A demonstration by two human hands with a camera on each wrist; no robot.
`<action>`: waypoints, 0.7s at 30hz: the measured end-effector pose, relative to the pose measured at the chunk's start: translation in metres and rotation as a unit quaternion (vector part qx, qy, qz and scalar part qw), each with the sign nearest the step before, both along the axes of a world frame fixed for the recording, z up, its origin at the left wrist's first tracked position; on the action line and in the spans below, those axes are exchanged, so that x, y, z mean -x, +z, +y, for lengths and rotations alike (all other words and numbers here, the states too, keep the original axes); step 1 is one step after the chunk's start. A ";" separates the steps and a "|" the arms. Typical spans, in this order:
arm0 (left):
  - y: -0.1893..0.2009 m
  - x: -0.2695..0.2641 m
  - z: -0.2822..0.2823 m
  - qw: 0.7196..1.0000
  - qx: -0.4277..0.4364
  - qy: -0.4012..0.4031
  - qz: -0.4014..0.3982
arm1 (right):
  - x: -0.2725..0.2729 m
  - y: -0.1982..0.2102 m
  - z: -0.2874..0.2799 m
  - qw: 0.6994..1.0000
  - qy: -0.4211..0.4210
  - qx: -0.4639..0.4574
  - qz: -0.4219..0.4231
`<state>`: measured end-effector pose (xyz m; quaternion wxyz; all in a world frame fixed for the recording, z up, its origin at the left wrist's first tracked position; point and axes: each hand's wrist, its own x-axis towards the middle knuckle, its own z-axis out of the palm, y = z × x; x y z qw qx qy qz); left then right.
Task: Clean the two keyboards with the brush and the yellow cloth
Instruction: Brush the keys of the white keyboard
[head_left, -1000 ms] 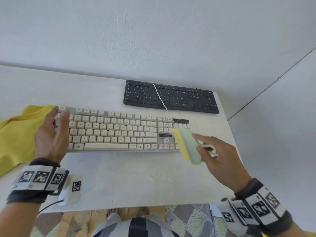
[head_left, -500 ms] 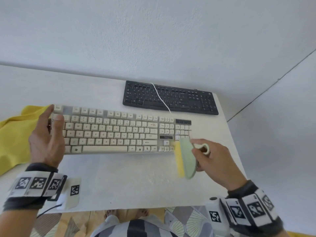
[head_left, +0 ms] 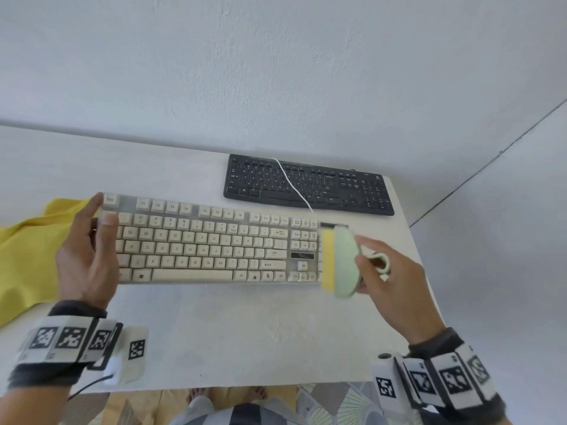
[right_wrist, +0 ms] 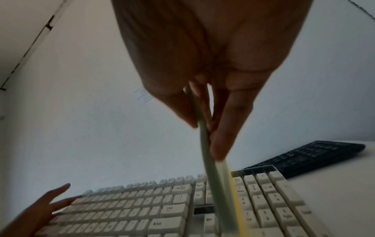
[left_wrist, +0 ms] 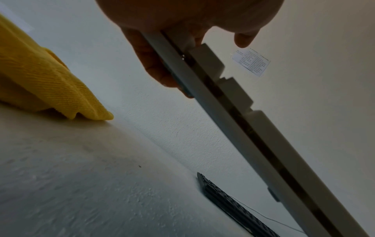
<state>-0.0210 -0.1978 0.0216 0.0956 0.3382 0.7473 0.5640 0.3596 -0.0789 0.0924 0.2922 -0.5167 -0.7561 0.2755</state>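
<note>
Keyboards: two are counted on the white table point(head_left: 245, 332).
White keyboard point(head_left: 208, 243): one; it is lain across the middle of the table, keys up, nearest the person.
Black keyboard point(head_left: 310, 185): one; it is found at about 1 o'clock from the white keyboard, near the wall, well apart from both hands.
White cable point(head_left: 291, 185): one; it is draped across the black keyboard's keys.
Brush point(head_left: 340, 262): one; pale green back, yellow bristle side. It is seen over the number pad at the white keyboard's 3 o'clock end, blurred; contact with the keys cannot be told.
Yellow cloth point(head_left: 27, 256): one; it is lain crumpled on the table at 9 o'clock from the white keyboard, untouched by either hand.
Left hand point(head_left: 86, 256): the 9 o'clock end of the white keyboard is held; the thumb is laid on the keys, the fingers are curled under the edge in the left wrist view.
Right hand point(head_left: 392, 286): the brush is pinched between thumb and fingers, which are closed flat against its green back.
Wrist bands: two are counted, one per wrist, each marked with black-and-white square tags.
Bare feet: two are seen below the table's near edge at 6 o'clock.
</note>
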 end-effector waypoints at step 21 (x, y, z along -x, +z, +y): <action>0.000 -0.002 -0.012 0.998 -0.051 -0.033 -0.036 | 0.095 0.045 -0.012 0.992 0.086 -0.054 0.080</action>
